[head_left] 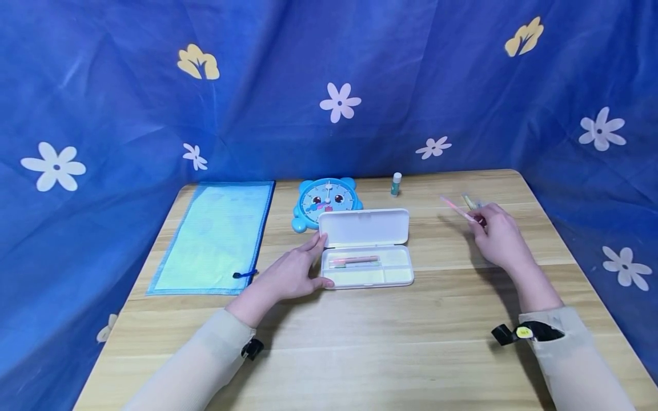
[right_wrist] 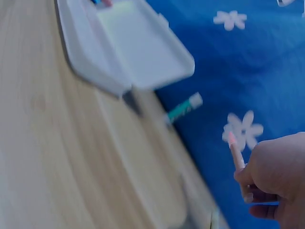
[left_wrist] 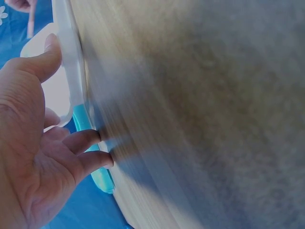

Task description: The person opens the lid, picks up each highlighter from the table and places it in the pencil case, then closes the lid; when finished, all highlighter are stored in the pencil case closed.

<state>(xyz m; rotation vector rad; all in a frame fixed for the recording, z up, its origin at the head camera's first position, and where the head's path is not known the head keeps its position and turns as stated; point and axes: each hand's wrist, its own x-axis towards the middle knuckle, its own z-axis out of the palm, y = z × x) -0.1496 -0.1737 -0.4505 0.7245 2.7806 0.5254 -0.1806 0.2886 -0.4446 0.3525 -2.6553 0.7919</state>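
A white pencil case [head_left: 398, 276] stands with its lid raised, and a few slim pens [head_left: 354, 260] lie in its back compartment. My left hand [head_left: 294, 272] holds the case's left end, the thumb on the front corner and a finger at the lid's edge. In the left wrist view the thumb lies over the case's rim, while the other fingers are half bent. Over the right side of the table, my right hand [head_left: 496, 234] pinches a pink pen [head_left: 456, 209] between thumb and fingers, its tip pointing away. A yellow-green pen [head_left: 468, 201] shows just beyond that hand, partly hidden by it.
Behind the case is a blue toy clock [head_left: 329, 197] with a cartoon face. A glue stick [head_left: 396, 184] stands upright near the back edge. To the left lies a light-blue mesh zip folder [head_left: 211, 240]. Blue flowered cloth [head_left: 390, 68] hangs behind the wooden table.
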